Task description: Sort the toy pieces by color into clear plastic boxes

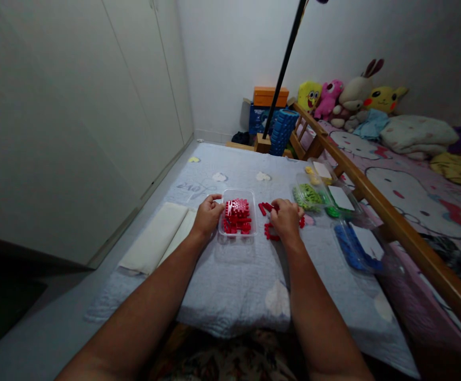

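A clear plastic tub [238, 194] full of red bricks [237, 216] stands on a pale blue quilt [230, 286]. My left hand [207, 216] grips the tub's left rim, fingers curled round it. My right hand [286, 218] rests just right of the tub, over several loose red bricks [265, 207] on the quilt. Its fingers are bent down onto them, and what they pinch is hidden.
Clear bags of green bricks [308, 197] and blue bricks [353, 248] lie to the right, beside a wooden bed rail [377, 203]. A folded white cloth [154, 238] lies left. Boxes [270, 96], a black pole [283, 69] and plush toys [345, 98] stand at the back.
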`<state>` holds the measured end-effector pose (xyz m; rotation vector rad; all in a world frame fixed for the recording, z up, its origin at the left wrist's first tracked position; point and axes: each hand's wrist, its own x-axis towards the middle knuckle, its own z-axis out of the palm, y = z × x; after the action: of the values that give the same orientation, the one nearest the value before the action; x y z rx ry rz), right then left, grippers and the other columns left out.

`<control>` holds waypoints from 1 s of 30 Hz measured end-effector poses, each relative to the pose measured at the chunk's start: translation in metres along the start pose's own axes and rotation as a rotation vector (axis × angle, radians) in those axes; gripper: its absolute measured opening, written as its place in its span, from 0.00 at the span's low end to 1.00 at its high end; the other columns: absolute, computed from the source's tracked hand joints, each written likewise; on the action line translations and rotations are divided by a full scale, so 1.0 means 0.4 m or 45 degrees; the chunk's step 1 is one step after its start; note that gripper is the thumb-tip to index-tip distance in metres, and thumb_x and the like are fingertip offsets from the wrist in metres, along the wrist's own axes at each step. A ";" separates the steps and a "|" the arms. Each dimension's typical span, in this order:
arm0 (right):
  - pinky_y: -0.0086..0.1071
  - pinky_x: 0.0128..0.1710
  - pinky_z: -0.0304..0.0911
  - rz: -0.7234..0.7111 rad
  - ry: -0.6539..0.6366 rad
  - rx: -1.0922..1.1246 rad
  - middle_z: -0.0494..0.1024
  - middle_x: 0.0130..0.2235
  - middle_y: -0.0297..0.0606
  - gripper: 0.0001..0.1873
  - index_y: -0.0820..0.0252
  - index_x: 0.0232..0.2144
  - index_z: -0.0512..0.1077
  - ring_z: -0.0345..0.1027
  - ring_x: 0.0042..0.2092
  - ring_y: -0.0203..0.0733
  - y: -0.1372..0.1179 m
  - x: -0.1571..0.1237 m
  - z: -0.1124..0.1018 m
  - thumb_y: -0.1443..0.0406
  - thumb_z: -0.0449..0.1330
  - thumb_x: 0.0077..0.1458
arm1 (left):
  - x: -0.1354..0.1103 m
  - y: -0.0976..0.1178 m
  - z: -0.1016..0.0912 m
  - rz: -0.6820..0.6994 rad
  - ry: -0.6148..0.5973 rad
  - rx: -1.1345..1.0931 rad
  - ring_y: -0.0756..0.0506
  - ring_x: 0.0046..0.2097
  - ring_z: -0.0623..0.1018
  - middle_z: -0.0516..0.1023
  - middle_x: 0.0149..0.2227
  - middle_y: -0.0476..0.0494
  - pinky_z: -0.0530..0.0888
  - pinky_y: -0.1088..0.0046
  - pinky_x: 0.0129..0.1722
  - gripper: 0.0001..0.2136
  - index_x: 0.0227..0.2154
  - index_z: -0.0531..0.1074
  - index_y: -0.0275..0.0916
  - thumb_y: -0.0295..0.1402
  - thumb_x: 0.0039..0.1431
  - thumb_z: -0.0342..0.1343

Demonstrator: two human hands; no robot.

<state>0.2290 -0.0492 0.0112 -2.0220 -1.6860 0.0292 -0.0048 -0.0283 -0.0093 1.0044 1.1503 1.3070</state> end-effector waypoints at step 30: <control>0.47 0.61 0.51 -0.329 -0.032 0.440 0.84 0.42 0.40 0.11 0.55 0.37 0.80 0.70 0.49 0.48 -0.055 -0.042 -0.044 0.69 0.57 0.60 | 0.003 -0.005 0.000 0.018 -0.001 0.030 0.53 0.21 0.63 0.62 0.20 0.60 0.58 0.77 0.22 0.21 0.44 0.72 0.37 0.39 0.46 0.63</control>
<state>0.2108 -0.0690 0.0299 -1.5498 -1.8038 0.2407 -0.0044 -0.0274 -0.0112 1.0320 1.1623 1.3062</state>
